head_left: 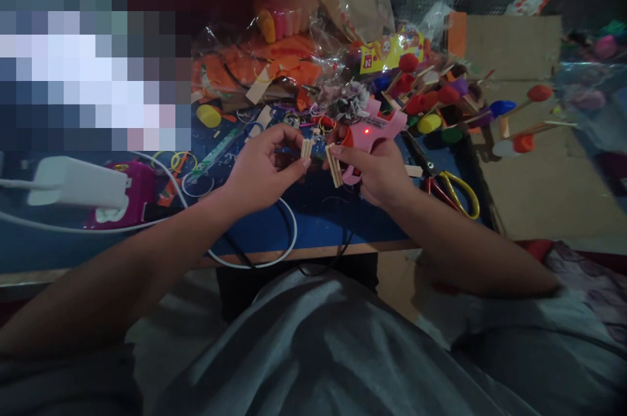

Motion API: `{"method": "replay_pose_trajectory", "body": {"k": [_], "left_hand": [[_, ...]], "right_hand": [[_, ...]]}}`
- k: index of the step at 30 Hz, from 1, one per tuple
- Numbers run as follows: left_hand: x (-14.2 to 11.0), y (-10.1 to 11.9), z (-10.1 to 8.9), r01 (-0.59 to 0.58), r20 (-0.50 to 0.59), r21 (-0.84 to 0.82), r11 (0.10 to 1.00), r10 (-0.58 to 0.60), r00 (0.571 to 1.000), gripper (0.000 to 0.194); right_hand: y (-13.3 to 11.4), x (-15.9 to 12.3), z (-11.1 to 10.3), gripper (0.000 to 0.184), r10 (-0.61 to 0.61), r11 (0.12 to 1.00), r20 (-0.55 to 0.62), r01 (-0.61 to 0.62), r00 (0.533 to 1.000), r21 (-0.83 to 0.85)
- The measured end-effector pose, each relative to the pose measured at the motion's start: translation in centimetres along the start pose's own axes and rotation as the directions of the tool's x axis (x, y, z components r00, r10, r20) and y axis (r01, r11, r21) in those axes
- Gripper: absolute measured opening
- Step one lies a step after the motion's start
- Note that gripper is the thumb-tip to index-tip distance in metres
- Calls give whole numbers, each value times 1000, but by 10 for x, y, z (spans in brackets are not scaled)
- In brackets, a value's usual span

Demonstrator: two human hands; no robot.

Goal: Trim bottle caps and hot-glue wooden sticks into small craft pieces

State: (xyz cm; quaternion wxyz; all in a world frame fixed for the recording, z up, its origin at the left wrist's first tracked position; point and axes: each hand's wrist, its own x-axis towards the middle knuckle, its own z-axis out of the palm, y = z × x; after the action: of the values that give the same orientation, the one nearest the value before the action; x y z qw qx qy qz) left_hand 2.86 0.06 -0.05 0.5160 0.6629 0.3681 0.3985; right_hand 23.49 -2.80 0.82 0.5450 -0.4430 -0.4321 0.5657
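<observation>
My left hand (267, 168) pinches a short block of pale wooden sticks (306, 149) between thumb and fingers. Just to its right, my right hand (385, 168) has its thumb pressed on a second, longer bundle of wooden sticks (335, 168). The same hand is wrapped around a pink hot glue gun (377, 130) with a glowing red light; part of its handle and trigger is hidden by the fingers. A small gap separates the two wooden pieces, both held above the blue tabletop (313, 220).
Scissors (441, 184) lie right of my right hand. Colourful clay-topped sticks (448, 96) pile up behind, beside cardboard (548, 174). A white charger (73, 181) sits in a purple socket (142, 187) at left, its cable (294, 240) looping to the table edge. Scraps and rubber bands (183, 161) litter the middle.
</observation>
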Motion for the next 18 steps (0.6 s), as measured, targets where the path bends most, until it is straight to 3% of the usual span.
{"method": "replay_pose_trajectory", "body": {"k": [6, 13, 18], "left_hand": [[-2, 1, -1, -24, 32, 56, 998, 22, 999, 34], [-1, 5, 1, 37, 33, -29, 999, -36, 999, 43], [-5, 12, 3, 21, 47, 27, 999, -22, 999, 34]], "right_hand": [[-2, -3, 3, 56, 18, 1000, 43, -18, 999, 9], [0, -4, 0, 47, 52, 999, 70, -51, 996, -9], [3, -3, -1, 39, 16, 1000, 43, -16, 999, -11]]}}
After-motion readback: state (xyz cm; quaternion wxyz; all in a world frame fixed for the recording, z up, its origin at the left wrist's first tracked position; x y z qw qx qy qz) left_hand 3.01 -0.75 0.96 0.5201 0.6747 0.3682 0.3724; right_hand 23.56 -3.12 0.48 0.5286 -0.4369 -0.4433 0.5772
